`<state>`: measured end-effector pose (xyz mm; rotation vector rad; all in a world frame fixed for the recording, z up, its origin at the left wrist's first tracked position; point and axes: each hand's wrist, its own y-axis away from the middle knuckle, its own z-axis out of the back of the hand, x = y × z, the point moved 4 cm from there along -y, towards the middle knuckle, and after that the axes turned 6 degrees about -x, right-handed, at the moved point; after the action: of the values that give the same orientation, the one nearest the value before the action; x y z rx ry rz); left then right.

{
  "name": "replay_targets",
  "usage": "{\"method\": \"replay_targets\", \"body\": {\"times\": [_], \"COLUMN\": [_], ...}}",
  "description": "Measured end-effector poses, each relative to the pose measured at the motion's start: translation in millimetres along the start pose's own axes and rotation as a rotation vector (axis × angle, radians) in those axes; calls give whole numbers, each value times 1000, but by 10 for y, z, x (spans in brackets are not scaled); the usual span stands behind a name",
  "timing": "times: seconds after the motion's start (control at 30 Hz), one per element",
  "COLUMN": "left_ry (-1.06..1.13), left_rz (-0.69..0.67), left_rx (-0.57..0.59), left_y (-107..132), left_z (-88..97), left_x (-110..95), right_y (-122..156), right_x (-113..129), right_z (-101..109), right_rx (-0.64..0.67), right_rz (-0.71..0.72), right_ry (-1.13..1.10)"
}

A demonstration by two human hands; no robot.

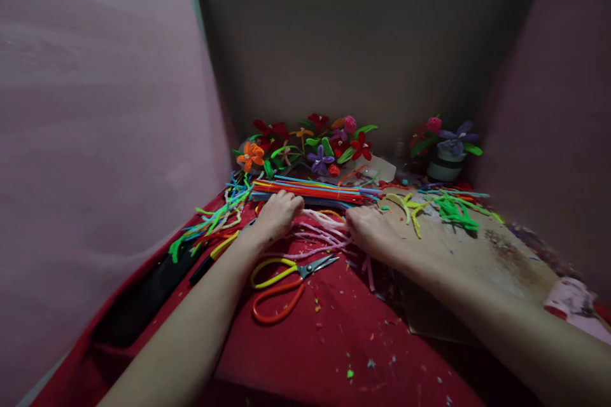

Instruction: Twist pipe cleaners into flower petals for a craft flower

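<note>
Fuzzy pink pipe cleaners [321, 233] lie loosely bunched on the red cloth between my two hands. My left hand [280, 211] is closed at their left side, its fingertips mostly turned out of sight, and a pink strand runs from it toward the other side. At the right ends of the bunch, my right hand [366, 226] has its fingers curled round pink strands. Just in front of the bunch lie scissors [305, 271] with one yellow and one orange handle loop, blades pointing right. Behind my hands rests a long bundle of red, blue and other coloured pipe cleaners [310, 191].
Pipe-cleaner flowers [319, 156] stand along the back, with a potted one [446, 162] at right. Green and yellow pieces [456, 211] lie on a brown board [477, 261]. Pliers with yellow-black handles [217, 253] and loose stems [224, 210] are at left. Scraps dot the red cloth [286, 362].
</note>
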<state>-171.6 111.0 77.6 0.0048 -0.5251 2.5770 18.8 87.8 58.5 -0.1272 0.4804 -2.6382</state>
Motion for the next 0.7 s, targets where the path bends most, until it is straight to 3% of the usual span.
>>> {"method": "replay_targets", "body": {"times": [0.23, 0.57, 0.7], "left_ry": [147, 248, 294], "left_rz": [81, 309, 422], "left_rx": [-161, -372, -303], "left_y": [-20, 30, 19], "left_z": [48, 136, 93], "left_x": [187, 335, 370], "right_y": [-59, -79, -52], "right_x": [-217, -274, -287], "right_z": [-26, -98, -95], "right_rx": [19, 82, 93], "right_rz": [-221, -321, -356], "right_ry": [-294, -464, -563]}}
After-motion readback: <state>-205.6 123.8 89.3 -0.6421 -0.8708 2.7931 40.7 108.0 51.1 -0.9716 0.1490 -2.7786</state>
